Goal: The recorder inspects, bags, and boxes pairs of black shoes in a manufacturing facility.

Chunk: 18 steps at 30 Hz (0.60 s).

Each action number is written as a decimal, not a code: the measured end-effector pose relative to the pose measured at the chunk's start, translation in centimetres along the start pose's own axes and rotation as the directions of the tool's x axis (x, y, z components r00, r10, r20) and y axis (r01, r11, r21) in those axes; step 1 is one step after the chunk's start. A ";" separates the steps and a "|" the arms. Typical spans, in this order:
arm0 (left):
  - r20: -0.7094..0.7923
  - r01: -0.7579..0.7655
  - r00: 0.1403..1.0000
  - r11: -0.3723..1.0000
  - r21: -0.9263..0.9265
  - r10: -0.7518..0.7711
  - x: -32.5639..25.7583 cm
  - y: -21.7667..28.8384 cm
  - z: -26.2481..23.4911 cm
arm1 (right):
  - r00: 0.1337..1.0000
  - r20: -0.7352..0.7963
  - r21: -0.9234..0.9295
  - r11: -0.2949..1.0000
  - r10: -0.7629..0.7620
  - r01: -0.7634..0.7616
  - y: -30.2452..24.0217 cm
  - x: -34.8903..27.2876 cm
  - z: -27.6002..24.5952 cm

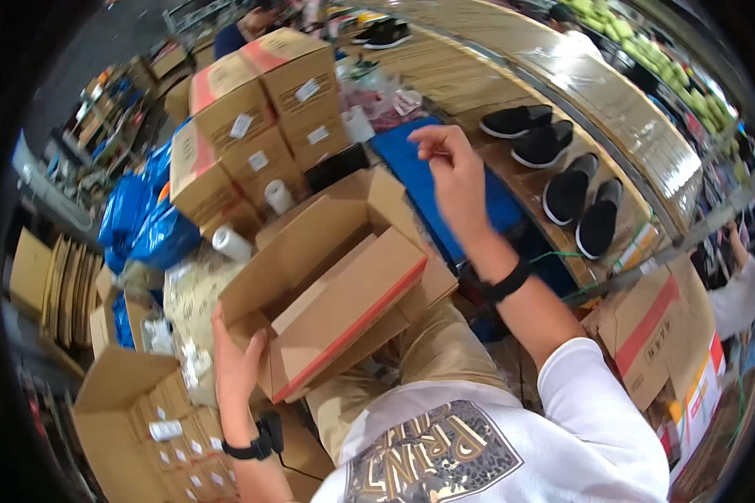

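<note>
An open cardboard box with a red stripe along its flap sits tilted in front of my lap, its flaps raised. My left hand grips the box's left end, with the thumb over the flap edge. Above a flat blue surface beyond the box's right side, my right hand is raised with loosely bent fingers, and nothing shows in it. The inside of the box is partly hidden by the near flap.
Stacked sealed cartons stand behind the box, with white rolls beside them. Black slip-on shoes line a shelf at right. At lower left, an open carton holds smaller labelled boxes. Blue bags lie farther left.
</note>
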<state>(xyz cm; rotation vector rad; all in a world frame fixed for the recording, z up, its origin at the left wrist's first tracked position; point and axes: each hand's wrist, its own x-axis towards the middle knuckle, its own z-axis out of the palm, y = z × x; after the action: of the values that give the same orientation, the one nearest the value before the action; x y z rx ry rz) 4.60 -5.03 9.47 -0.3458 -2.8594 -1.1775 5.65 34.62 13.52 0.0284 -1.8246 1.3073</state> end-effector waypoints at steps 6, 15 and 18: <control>-0.259 -0.405 0.866 0.903 0.141 0.428 0.1 2.4 0.4 | 0.741 0.636 -0.145 0.976 0.216 -0.160 5.2 -4.2 3.2; 0.063 -0.369 0.919 0.789 0.491 0.390 -0.1 5.8 -0.3 | 0.616 0.752 -0.222 0.970 0.234 -0.097 1.1 -3.0 3.1; 0.208 -0.358 0.934 0.746 0.562 0.291 1.1 6.0 -2.1 | 0.696 0.718 -0.266 0.925 0.003 0.270 -1.8 -3.1 2.9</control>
<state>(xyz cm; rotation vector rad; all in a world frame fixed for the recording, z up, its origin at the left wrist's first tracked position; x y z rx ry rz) 4.71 -2.15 15.26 -0.8424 -2.8853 -0.1758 6.64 30.21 12.72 0.5393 -2.6409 0.8813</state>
